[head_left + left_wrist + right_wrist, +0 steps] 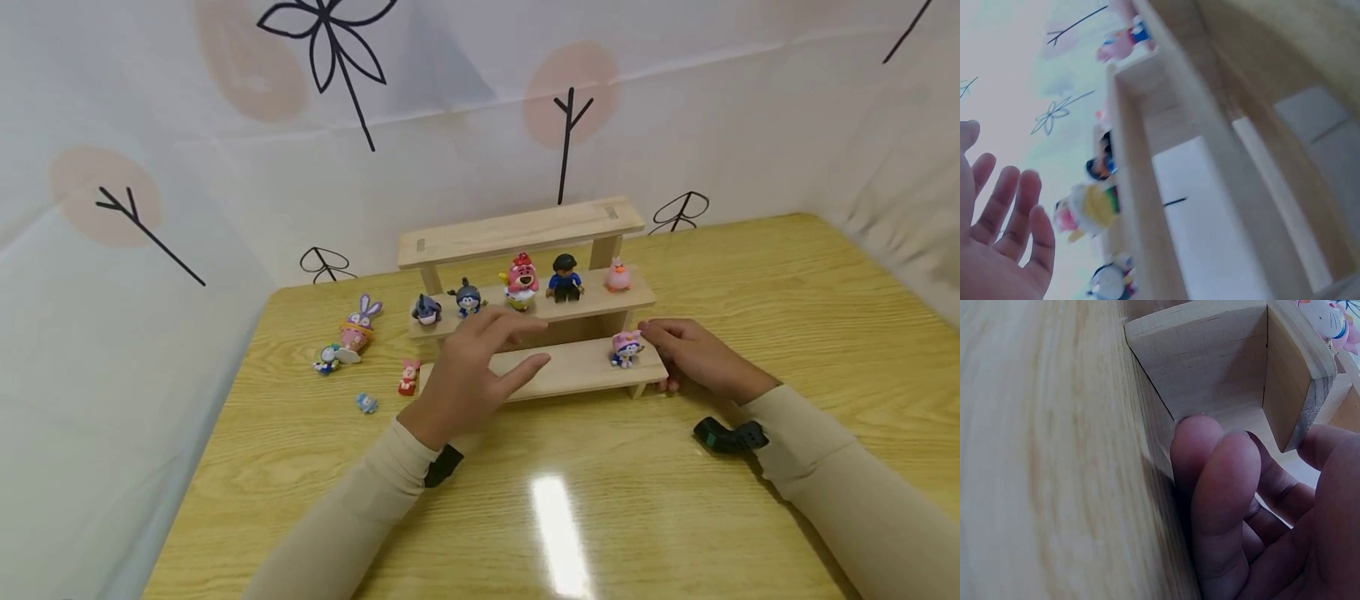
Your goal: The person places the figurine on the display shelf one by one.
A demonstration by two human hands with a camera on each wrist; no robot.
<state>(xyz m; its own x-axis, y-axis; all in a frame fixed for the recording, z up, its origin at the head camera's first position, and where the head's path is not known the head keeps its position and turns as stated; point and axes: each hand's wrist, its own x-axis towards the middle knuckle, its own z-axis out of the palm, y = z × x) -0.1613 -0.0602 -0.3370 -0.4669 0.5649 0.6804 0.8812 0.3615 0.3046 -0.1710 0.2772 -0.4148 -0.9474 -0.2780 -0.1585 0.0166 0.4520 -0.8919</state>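
A three-step wooden display shelf [570,377] stands on the table. My right hand [693,354] holds the right end of its lowest step. In the right wrist view the thumb [1322,445] meets the board's edge, with curled fingers below it. Beside that thumb, a pink-hooded figurine [626,350] sits on the lowest step. My left hand [468,375] hovers over the left part of this step, fingers spread, holding nothing. The middle step carries a donkey figurine [427,310], a dark-haired figurine [468,298], a pink bear [521,283], a black-capped figure [565,279] and a pink bird-like figurine [618,276].
Left of the shelf, a rabbit-eared figurine [357,329], a blue-and-white figurine [327,359], a small blue one [367,403] and a pink-and-red one [408,377] are on the wooden table [315,492]. A patterned white cloth [465,158] hangs behind.
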